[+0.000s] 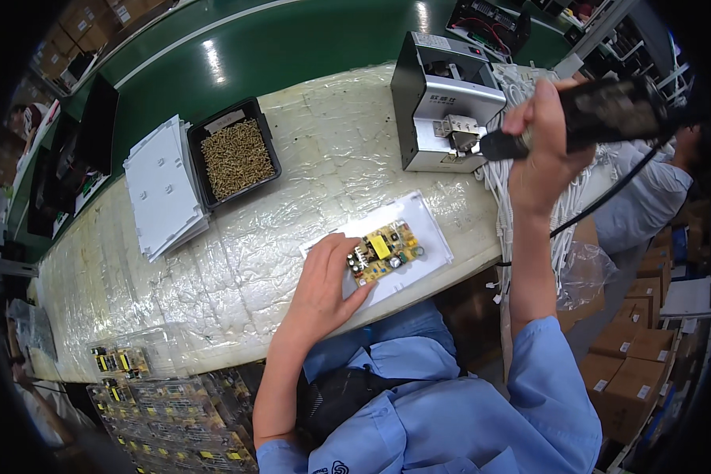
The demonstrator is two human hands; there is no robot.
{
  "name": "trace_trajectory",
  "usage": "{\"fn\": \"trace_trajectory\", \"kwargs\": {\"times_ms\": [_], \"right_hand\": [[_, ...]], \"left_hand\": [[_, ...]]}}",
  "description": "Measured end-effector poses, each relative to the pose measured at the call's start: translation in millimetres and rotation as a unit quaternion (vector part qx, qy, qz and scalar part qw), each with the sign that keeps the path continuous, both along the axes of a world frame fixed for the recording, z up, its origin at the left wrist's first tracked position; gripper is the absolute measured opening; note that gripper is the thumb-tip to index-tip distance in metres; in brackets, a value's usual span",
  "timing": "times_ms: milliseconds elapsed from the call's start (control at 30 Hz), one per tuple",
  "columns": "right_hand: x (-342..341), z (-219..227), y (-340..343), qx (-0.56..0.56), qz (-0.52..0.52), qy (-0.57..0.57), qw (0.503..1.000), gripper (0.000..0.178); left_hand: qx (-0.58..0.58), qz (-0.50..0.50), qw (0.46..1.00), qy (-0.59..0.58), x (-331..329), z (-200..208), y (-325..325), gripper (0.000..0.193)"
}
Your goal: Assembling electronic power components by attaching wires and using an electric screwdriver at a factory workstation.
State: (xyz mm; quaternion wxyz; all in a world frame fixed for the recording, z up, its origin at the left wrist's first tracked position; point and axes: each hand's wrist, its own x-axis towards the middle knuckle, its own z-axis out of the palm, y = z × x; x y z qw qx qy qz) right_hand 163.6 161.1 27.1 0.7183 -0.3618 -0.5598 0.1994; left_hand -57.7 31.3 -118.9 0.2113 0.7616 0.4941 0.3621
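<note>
A circuit board [381, 251] with a yellow transformer lies on a white plastic panel [417, 215] near the table's front edge. My left hand [318, 282] grips the board's left end, thumb on the near side and fingers on the far side. Raised at the right, my right hand [547, 150] is wrapped round a black corded electric screwdriver [612, 114]. Its nose points left into the front outlet of a grey and black screw feeder [450, 93]; whether the bit carries a screw is too small to tell.
A black tray [203, 180] full of brass-coloured screws stands beyond my left hand, beside stacked white panels [159, 186]. White cables [521, 205] hang over the table's right end. Clear trays of circuit boards [162, 403] are stacked at lower left. A person [644, 186] is at far right.
</note>
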Motion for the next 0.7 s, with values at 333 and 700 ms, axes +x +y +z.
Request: {"fn": "trace_trajectory", "kwargs": {"times_ms": [333, 700], "right_hand": [[-68.1, -25.2, -47.2, -0.170, 0.204, 0.027, 0.964, 0.023], [-85.7, -49.9, -33.6, -0.144, 0.261, -0.038, 0.954, 0.029]], "left_hand": [[-0.017, -0.056, 0.998, -0.005, -14.0, -5.4, 9.9, 0.061], [-0.021, -0.060, 0.998, -0.010, -33.1, -16.6, 20.5, 0.058]]}}
